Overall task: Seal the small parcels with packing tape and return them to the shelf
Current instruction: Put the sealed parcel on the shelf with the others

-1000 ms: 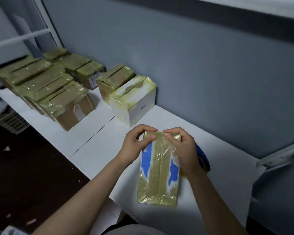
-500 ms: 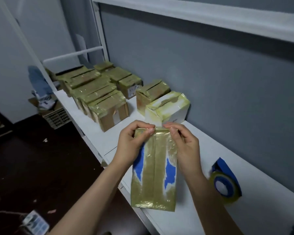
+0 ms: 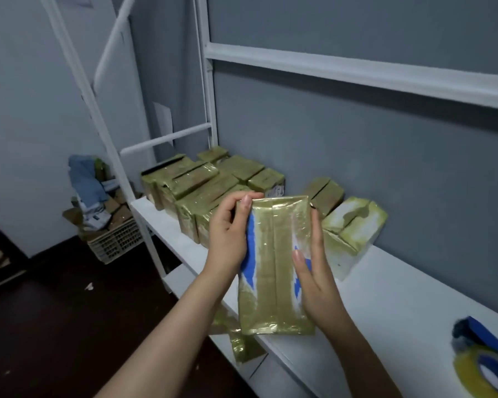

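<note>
Yellow-taped blue-white parcel (image 3: 273,262), centre frame, upright at shelf (image 3: 385,297) edge. Grips: left hand (image 3: 227,234) wraps its top-left corner, right hand (image 3: 314,271) clasps its right side. Behind, box label (image 3: 275,193): writing unreadable.

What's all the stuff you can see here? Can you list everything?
held parcel: one, white and blue under yellowish tape, over the shelf's front edge
taped parcels: several, count unclear, yellowish-brown, shelf's far end
white taped box: one, white and yellowish, by the wall
tape roll: one, yellowish and blue, shelf's right end
shelf: one, white, along wall
crate: one, pale, on floor
left hand: one, grips held parcel's top-left corner
right hand: one, holds held parcel's right side
</note>
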